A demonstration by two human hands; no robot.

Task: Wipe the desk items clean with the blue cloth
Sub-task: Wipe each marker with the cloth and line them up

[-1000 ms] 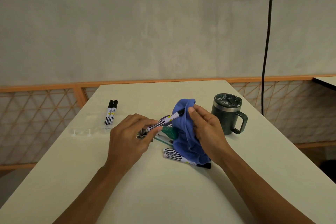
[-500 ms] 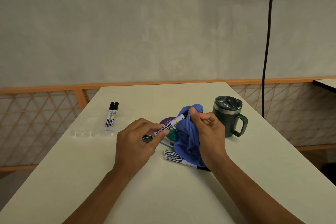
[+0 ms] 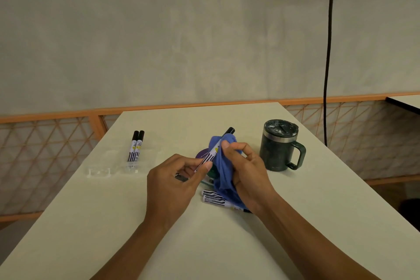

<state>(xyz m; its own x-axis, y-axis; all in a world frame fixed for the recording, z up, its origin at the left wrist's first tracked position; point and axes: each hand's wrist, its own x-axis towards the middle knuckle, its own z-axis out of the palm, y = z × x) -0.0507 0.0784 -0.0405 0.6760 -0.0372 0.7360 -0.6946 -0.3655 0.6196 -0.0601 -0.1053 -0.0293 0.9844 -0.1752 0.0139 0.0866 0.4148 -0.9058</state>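
While the left grip (image 3: 175,179) pinches a striped marker (image 3: 210,155) by its lower end, the right grip (image 3: 247,170) curls round the blue cloth (image 3: 223,173) and presses it against the marker's barrel, above the counter (image 3: 227,245). Two other markers (image 3: 214,198) lie under the cloth's hanging end.

The person is seen only from the forearms down: the left hand (image 3: 172,179) and right hand (image 3: 247,173) are bare, with short-trimmed nails showing on both thumbs and knuckles ridging the back of the left. The left forearm (image 3: 141,250) and right forearm (image 3: 306,238) are slim and uncovered right to the bottom edge of the view. A small dark shape (image 3: 181,177) shows beside the left hand's fingers; whether it is worn cannot be told
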